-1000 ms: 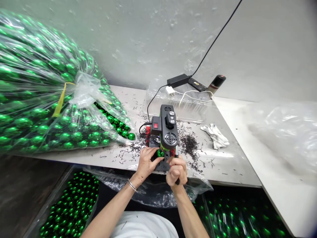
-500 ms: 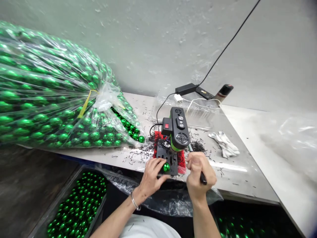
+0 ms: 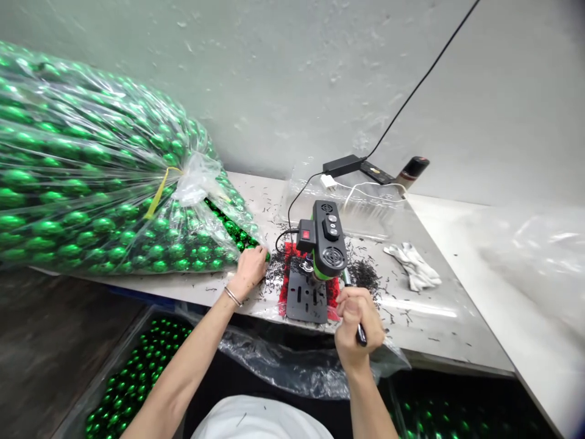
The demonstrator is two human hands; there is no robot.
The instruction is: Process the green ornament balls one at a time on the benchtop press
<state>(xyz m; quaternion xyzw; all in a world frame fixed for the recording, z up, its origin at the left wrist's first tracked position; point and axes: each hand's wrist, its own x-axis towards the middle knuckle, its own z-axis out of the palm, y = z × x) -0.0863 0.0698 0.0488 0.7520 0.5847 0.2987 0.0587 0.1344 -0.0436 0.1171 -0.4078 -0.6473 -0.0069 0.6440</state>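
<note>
My left hand (image 3: 251,268) is at the torn corner of the large clear bag (image 3: 105,201), its fingers closed around a shiny green ball (image 3: 267,256) that shows at the fingertips. More green balls (image 3: 235,230) lie in the bag's opening just behind them. My right hand (image 3: 359,323) is wrapped round the black-tipped lever (image 3: 361,335) of a small black and green bench drill press (image 3: 329,244). The press's slotted black base plate (image 3: 306,299) holds no ball and sits on a red mat (image 3: 283,297).
Black shavings (image 3: 363,274) litter the table around the press. White gloves (image 3: 415,266) lie to the right. Behind stand a clear plastic tray (image 3: 372,213), a power adapter (image 3: 342,164) and cables. A lined bin of green balls (image 3: 137,378) is below left; more balls (image 3: 439,414) are below right.
My left hand has moved left from the base plate to the bag's opening. The ball that was on the plate is gone from it. My right hand, still on the lever, has shifted slightly left.
</note>
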